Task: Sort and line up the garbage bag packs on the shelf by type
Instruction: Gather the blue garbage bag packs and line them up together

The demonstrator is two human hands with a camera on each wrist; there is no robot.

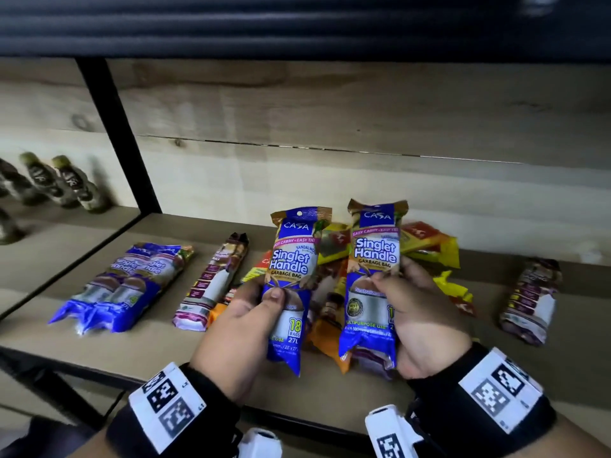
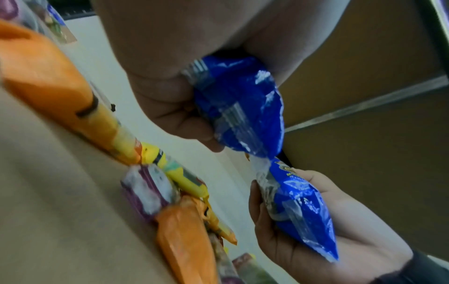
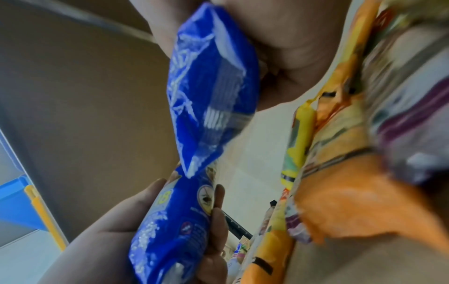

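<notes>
Two blue packs held upright above the near middle of the shelf [image 1: 99, 328], one in each hand. Left hand [image 1: 238, 328] wrapped round the lower half of the left blue pack [image 1: 289, 279], thumb pressed on the front, fingers curled behind. Right hand [image 1: 426, 319] likewise clasping the right blue pack [image 1: 373, 279], thumb pinching the front near the middle.

Behind and below, a loose pile of orange and yellow packs [image 1: 429, 246] still unsorted. Far left, a pair of blue packs [image 1: 125, 285] already lying side by side; just right of them a purple pack [image 1: 215, 285]; another purple pack [image 1: 532, 299] lying well off to the right.

Probably light and soft: thin glossy film over rolled bags, with crimped ends. Likely slippery, and apt to sag if taken by an end seal. Best gripped round the padded middle, as now, then laid flat beside the blue pair.
</notes>
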